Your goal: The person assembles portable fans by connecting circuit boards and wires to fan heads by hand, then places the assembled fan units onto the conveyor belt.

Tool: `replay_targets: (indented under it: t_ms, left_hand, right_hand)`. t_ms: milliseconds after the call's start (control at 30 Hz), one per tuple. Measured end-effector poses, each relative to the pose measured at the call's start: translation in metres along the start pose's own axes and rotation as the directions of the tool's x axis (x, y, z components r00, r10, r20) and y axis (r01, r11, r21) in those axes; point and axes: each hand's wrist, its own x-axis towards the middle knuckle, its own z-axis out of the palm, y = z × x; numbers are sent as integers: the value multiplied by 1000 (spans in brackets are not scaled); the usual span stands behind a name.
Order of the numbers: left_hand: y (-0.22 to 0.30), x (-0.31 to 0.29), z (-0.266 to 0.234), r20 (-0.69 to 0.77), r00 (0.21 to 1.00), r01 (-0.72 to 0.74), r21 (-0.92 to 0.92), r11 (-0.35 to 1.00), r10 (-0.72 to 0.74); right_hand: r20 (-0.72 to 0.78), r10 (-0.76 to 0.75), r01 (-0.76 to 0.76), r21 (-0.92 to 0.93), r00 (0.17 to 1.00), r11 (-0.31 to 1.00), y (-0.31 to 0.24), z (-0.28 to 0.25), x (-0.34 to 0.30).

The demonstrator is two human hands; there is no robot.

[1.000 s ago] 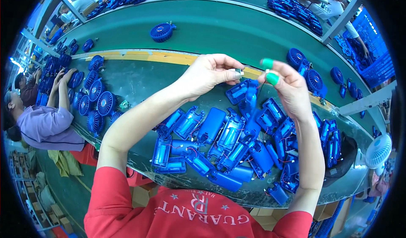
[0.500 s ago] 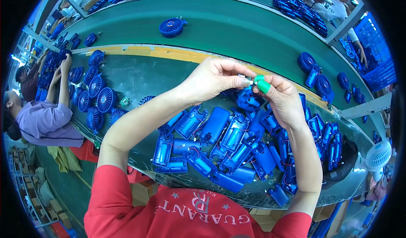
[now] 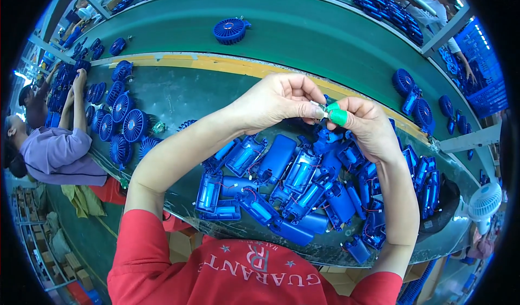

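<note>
Above the pile, my left hand (image 3: 281,103) pinches a small pale piece (image 3: 319,106), perhaps a little circuit board, between thumb and fingers. My right hand (image 3: 365,125), with green tape around its thumb and index fingertip, is closed on a tiny white plug (image 3: 325,114). The fingertips of both hands meet there, and they partly cover the two parts. Just below them lies a blue housing (image 3: 327,140). Around it spreads a heap of blue handle housings (image 3: 276,159), several with cylindrical cells and thin red wires ending in white plugs.
Round blue fan heads (image 3: 134,125) are grouped on the bench at left. Beyond a yellow-edged strip runs a green conveyor belt (image 3: 303,28) carrying blue fan parts (image 3: 230,30). A co-worker in purple (image 3: 57,150) sits at left. A white fan (image 3: 483,201) stands at right.
On the belt, the fan head and the parts farther right have shifted rightward. My right hand has turned slightly and moved a little down and right; both hands keep their pinch.
</note>
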Motion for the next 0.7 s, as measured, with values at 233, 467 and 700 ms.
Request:
replay_targets:
  t_ms: [233,467,700]
  left_hand:
    - [-8,14,-9,12,1000,-16,6,1000,16]
    - [-3,66,-23,-82,972,-178,343,922,218]
    - [-43,160,-183,115,800,77,954,-290,589]
  right_hand:
    - [-74,-47,50,47,996,998,16,1,18]
    - [-243,-96,106,29,965,994,2,-24,66]
    - [-423,-252,262,-35,871,964,-37,-123,129]
